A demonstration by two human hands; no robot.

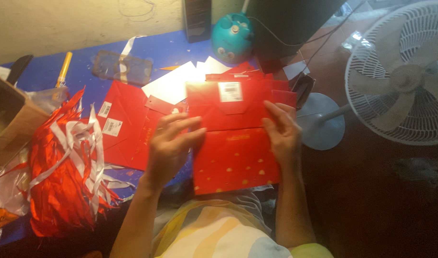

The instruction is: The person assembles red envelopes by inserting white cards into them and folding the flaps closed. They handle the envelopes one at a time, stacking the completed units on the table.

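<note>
Hands at work on a red envelope [234, 153], held flat over the lap at the near edge of the blue tabletop [157, 50]. Flap [228, 102] opened upward, white sticker showing near its top; gold dots scattered over the lower face. Left hand [170, 143] spread wide, fingers pressing the left edge where flap meets body. Right hand [281, 131] likewise open, thumb and fingers resting along the right edge, pinning rather than gripping. Step in hand, by the look of it: squaring or creasing the flap along its fold. Next move likely to call for even pressure from both sides, so the crease runs straight and the paper stays untorn. More red envelopes [126, 126] lying flat on the tabletop just left of the hands, with white sheets [173, 83] behind. Heap of red and white strips [66, 167] at far left, beside a cardboard box [9, 119]. White fan [403, 76] standing at right, a teal lamp base [232, 36] at the back.
</note>
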